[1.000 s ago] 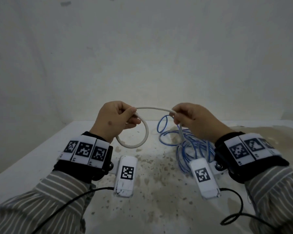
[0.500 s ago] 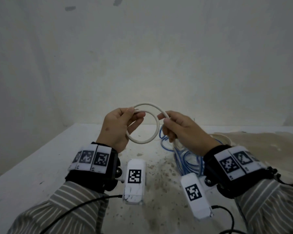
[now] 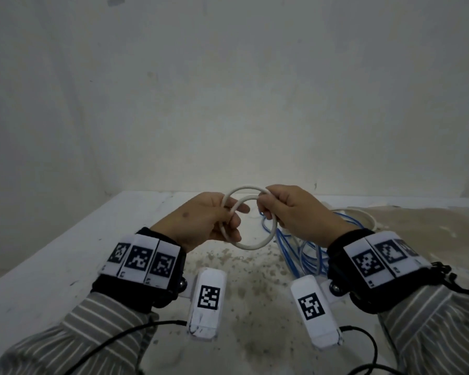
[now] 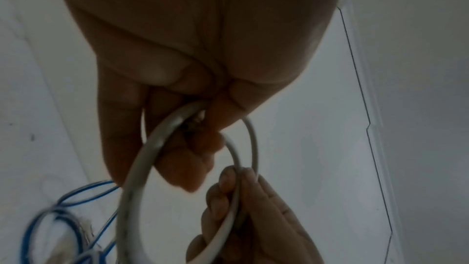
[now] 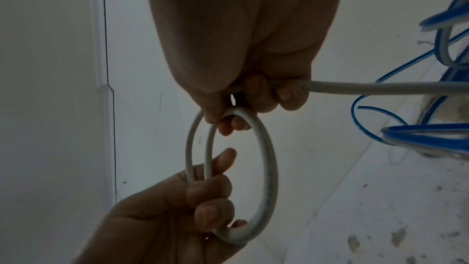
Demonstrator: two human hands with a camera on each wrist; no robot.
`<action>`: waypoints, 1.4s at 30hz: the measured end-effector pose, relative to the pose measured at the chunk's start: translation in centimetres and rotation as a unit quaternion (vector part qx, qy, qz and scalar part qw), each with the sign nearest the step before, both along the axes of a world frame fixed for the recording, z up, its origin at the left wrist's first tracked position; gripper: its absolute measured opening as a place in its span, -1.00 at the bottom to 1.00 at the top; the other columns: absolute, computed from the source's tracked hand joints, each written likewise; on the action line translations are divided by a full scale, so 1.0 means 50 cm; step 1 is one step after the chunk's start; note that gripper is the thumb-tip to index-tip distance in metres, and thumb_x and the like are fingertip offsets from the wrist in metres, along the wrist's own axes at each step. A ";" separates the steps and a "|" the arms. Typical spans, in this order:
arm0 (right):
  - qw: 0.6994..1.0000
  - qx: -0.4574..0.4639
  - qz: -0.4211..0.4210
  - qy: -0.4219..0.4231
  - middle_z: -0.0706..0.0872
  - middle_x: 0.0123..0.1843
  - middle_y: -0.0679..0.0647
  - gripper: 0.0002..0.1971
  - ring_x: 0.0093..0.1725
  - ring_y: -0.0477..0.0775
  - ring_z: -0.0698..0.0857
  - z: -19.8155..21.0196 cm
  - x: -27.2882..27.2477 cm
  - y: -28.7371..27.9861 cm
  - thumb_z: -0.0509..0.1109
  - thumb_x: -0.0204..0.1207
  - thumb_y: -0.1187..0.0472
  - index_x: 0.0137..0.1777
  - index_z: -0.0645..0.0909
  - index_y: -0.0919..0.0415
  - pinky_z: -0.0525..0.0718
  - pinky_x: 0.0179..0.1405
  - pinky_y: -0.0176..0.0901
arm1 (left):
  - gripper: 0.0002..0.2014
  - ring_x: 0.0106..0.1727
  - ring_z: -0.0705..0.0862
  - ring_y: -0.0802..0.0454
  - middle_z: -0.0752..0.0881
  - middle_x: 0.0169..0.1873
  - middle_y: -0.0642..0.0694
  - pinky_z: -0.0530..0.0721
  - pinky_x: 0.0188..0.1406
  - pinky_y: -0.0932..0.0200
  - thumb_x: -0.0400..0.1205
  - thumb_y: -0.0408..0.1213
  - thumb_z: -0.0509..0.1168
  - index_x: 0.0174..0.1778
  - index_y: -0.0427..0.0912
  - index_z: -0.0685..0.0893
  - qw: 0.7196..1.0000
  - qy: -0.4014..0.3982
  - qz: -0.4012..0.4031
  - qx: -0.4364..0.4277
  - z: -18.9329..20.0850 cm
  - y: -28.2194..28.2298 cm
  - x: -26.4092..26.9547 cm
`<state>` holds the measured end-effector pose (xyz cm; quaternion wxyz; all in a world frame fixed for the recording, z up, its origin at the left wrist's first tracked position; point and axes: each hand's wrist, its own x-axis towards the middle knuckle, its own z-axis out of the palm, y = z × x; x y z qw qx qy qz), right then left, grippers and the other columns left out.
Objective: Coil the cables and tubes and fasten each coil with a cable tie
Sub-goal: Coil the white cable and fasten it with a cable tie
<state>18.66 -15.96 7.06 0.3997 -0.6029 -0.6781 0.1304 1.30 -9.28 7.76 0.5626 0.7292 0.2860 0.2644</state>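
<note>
While both hands (image 3: pixel 201 220) (image 3: pixel 295 212) grip the white cable (image 3: pixel 252 246), coiling is underway; next, the right feeds another loop leftward.

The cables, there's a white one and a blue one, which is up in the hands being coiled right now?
The white cable: left hand and right hand both grip its loops in the air. The blue cable lies loose on the table.

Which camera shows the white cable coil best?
Right wrist: the white cable coil shows both turns plus the tail running off right. Head view shows it smaller, between both hands. Left wrist shows it blurred.
</note>
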 end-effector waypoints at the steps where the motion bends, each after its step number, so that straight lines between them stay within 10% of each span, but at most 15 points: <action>1: 1.000 0.005 -0.001 0.003 0.52 -0.44 -0.12 -0.69 -0.53 -0.28 0.45 -0.001 -0.001 0.002 0.15 0.67 0.16 -0.32 0.55 0.09 0.34 -0.46 -0.46 | -0.74 -0.44 0.61 -0.04 0.56 -0.53 -0.09 0.66 -0.24 0.08 0.61 -0.57 0.04 -0.12 -0.30 0.64 1.000 0.006 0.002 -0.007 0.001 -0.003 -0.002; 7: 0.996 0.047 0.002 0.073 0.44 -0.50 -0.10 -0.71 -0.57 -0.19 0.32 0.018 0.015 -0.003 0.24 0.62 0.12 -0.27 0.67 0.15 0.31 -0.51 -0.42 | -0.60 -0.46 0.46 0.02 0.40 -0.54 0.00 0.46 -0.28 0.13 0.73 -0.07 -0.05 -0.35 -0.16 0.48 0.996 -0.041 -0.012 -0.080 -0.016 -0.003 -0.015; 16: 0.995 0.077 -0.055 -0.002 0.47 -0.55 0.10 -0.76 -0.51 -0.13 0.35 0.047 0.070 -0.008 0.29 0.60 0.15 -0.25 0.71 0.15 0.31 -0.42 -0.25 | -0.74 -0.51 0.57 0.11 0.52 -0.63 0.04 0.59 -0.32 0.23 0.53 -0.12 0.11 -0.28 -0.24 0.53 0.997 0.003 -0.043 0.062 -0.056 0.017 -0.079; 19: 0.999 0.036 -0.033 0.023 0.45 -0.57 -0.11 -0.76 -0.57 -0.17 0.33 0.032 0.053 0.004 0.26 0.62 0.17 -0.25 0.68 0.09 0.29 -0.49 -0.34 | -0.75 -0.46 0.64 0.05 0.63 -0.62 -0.03 0.62 -0.31 0.17 0.65 -0.21 0.14 -0.28 -0.25 0.57 0.997 -0.008 0.005 0.077 -0.053 0.022 -0.090; 27: 0.999 0.012 0.041 0.029 0.64 0.16 -0.06 -0.58 0.02 0.08 0.66 0.045 -0.017 0.011 0.17 0.60 0.38 0.19 0.53 -0.22 0.63 0.01 0.00 | -0.69 -0.46 0.62 0.12 0.73 -0.54 -0.06 0.55 -0.27 0.20 0.72 -0.30 0.07 -0.29 -0.21 0.60 0.993 0.040 0.047 0.105 -0.054 0.018 -0.079; 34: 0.990 0.003 0.073 -0.118 0.72 -0.14 -0.12 -0.73 -0.33 -0.44 0.57 0.053 -0.075 0.021 0.42 0.46 -0.02 0.15 0.59 -0.08 0.43 -0.30 -0.51 | -0.71 -0.38 0.72 0.09 0.75 -0.51 -0.06 0.61 -0.23 0.21 0.71 -0.23 0.08 -0.23 -0.21 0.63 0.992 -0.004 0.075 0.099 -0.038 0.006 -0.062; 42: 0.991 -0.018 0.123 -0.050 0.77 -0.30 0.00 -0.77 -0.32 -0.18 0.71 0.033 -0.073 0.018 0.40 0.49 0.38 0.04 0.67 0.04 0.66 -0.23 -0.34 | -0.72 -0.29 0.73 -0.08 0.78 -0.40 -0.24 0.66 -0.19 0.15 0.64 -0.40 0.12 -0.23 -0.32 0.73 1.000 -0.017 -0.016 -0.006 -0.029 -0.002 -0.080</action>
